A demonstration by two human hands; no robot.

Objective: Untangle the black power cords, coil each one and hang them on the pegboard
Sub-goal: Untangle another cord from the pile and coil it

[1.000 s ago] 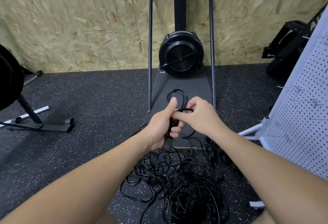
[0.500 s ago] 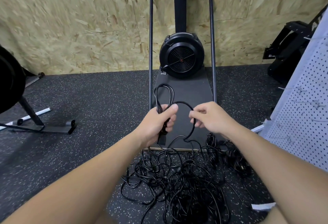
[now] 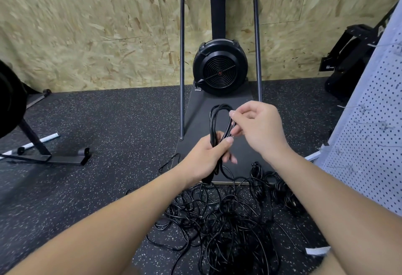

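A pale letter "A" stands on the black equipment [image 3: 356, 43] at the right edge, the rest cut off; its small white label is too blurred to read; no other text is legible.

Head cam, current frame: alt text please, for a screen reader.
A person's left hand grips a half-wound black cord coil while the right hand pinches its loop. A tangled cord pile lies on the floor below, and a white pegboard stands at right.

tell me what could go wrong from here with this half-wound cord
1. The coil in the left hand trails down into the tangled pile; pulling more cord could tighten knots.
2. The right hand only pinches one strand, so the loops might slip and unwind.
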